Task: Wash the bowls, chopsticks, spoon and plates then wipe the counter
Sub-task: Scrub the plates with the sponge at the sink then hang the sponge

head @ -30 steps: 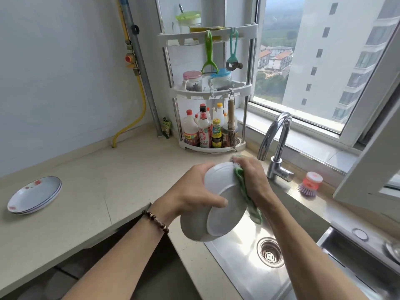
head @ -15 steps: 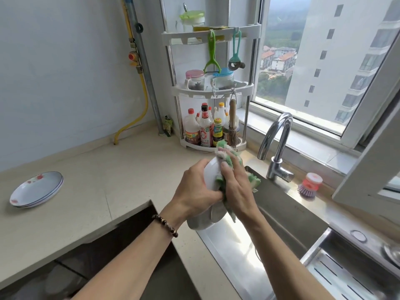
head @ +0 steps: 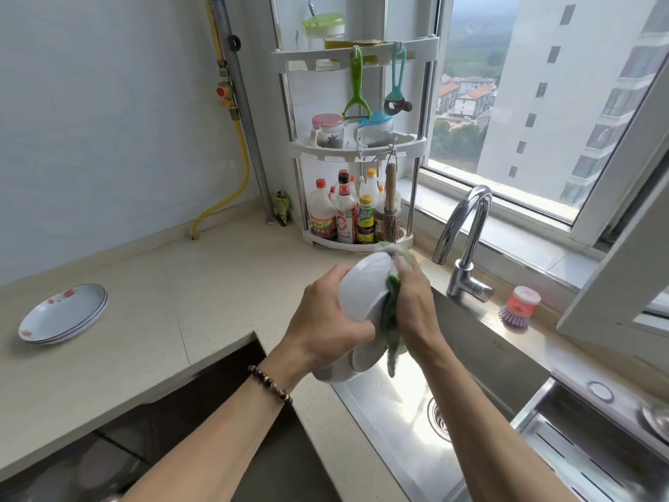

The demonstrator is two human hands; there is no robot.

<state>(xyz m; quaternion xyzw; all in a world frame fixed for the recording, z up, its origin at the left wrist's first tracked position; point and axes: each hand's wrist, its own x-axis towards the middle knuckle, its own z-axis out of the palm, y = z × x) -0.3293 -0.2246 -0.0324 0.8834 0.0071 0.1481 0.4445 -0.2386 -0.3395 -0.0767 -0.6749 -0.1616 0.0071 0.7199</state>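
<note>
In the head view, a white bowl [head: 364, 288] is held tilted on edge above the sink [head: 394, 425], with the left hand [head: 325, 320] curled round its rim and underside, while a green cloth [head: 392, 320] is pressed against its inner face by the bent fingers [head: 407, 269] of the right hand [head: 416, 306]. The bowl is judged stiff, breakable and probably slippery when wet, so a grip across rim and base is best kept. Two plates [head: 63, 313] lie stacked on the counter [head: 188, 284], well left of the fingers.

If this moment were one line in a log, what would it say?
step: scrubbing | left hand: holds white bowl over sink | right hand: presses green cloth on bowl | plates: on counter
</note>
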